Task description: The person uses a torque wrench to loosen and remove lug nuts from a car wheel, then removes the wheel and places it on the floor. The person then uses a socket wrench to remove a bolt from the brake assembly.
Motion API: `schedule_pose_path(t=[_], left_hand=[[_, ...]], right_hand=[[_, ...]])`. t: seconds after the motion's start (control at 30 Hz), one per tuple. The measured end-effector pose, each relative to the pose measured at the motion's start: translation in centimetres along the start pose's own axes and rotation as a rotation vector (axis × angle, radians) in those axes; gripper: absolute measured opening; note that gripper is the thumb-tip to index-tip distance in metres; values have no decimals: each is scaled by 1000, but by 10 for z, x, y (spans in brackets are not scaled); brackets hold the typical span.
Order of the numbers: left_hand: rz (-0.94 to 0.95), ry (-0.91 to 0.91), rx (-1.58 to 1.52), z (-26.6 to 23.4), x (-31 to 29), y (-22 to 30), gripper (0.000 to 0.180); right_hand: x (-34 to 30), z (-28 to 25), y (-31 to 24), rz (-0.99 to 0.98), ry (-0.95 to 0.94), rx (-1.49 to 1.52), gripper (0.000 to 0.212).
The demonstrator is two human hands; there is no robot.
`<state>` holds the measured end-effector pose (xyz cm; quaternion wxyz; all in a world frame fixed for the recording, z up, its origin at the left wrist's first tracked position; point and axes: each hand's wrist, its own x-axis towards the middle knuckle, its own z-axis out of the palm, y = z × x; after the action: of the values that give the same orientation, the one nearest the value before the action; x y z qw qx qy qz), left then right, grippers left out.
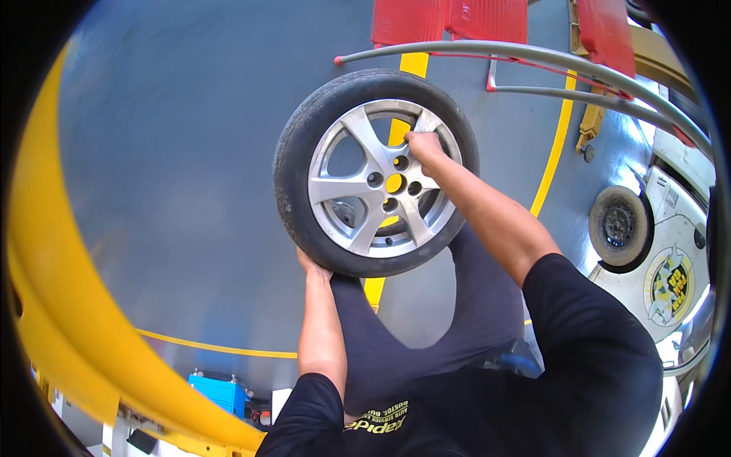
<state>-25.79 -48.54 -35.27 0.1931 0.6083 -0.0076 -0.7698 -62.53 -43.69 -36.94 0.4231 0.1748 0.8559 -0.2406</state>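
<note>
A car wheel with a silver alloy rim and a black tyre is held up in front of my legs, its spoked face toward me. My right hand reaches over the rim, with its fingers curled around the upper right spoke. Low on the left, my left hand supports the tyre from beneath; most of its fingers are hidden behind the rubber. Through the hub hole and the gaps between spokes, the floor and its yellow line show.
Red seats on a curved grey tube frame stand beyond the wheel. A thick yellow beam bends along the left side. To the right is a white panel with a second wheel beside it. A blue box sits lower left.
</note>
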Motion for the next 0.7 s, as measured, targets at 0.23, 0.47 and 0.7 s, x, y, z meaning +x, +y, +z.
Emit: schedule_pose_path(t=[0.23,0.47,0.7], left_hand=[[-197,59,-69,-41,88,-42,68],[-222,218,-79,-58,96,-65,72],[-150,206,-124,-71,105,-80,69]], right_hand=[[90,51,39,-167,-73,-220,92],[98,59,34,-115,-112,-175,85],[56,51,19,-196,-56,-216,101]])
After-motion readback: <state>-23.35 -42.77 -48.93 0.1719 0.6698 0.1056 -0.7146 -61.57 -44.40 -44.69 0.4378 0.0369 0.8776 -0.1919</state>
